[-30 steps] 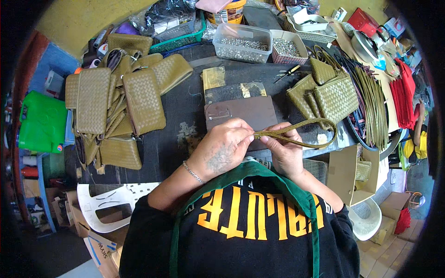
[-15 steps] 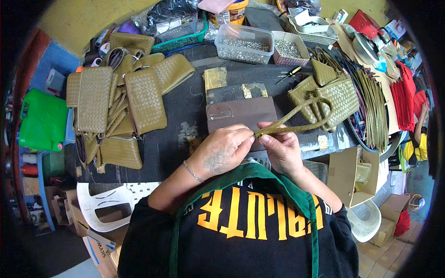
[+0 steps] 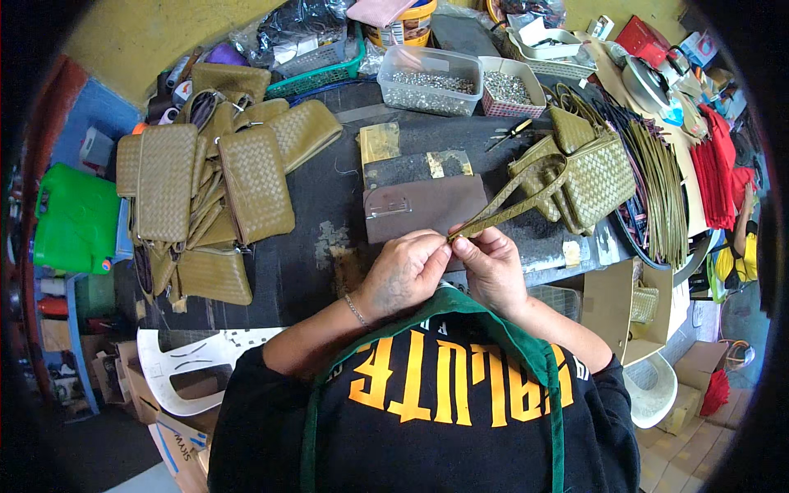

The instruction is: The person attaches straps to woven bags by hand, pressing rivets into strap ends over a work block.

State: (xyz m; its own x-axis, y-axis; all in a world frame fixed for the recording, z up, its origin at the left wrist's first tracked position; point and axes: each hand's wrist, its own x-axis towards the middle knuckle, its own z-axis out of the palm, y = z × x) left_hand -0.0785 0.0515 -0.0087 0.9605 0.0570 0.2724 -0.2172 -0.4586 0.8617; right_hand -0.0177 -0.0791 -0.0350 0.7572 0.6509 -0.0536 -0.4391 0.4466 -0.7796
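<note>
Strap: olive strap (image 3: pixel 514 203), near end pinched at the surface's near edge; long axis runs far-right to the woven bag (image 3: pixel 596 177).
Left hand (image 3: pixel 403 275): grip closed on strap end, from the left.
Right hand (image 3: pixel 493 267): grip clamped on same end, touching left hand; nearer the bag.
Surface: dark surface (image 3: pixel 329 214).
Around: brown block (image 3: pixel 423 205) just beyond hands; olive wallets (image 3: pixel 205 189) piled far left.

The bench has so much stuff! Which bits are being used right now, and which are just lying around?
In use:
left hand
right hand
olive strap
woven bag

Lying about:
pile of woven pouches
clear tub of rivets
scissors
green box
</note>
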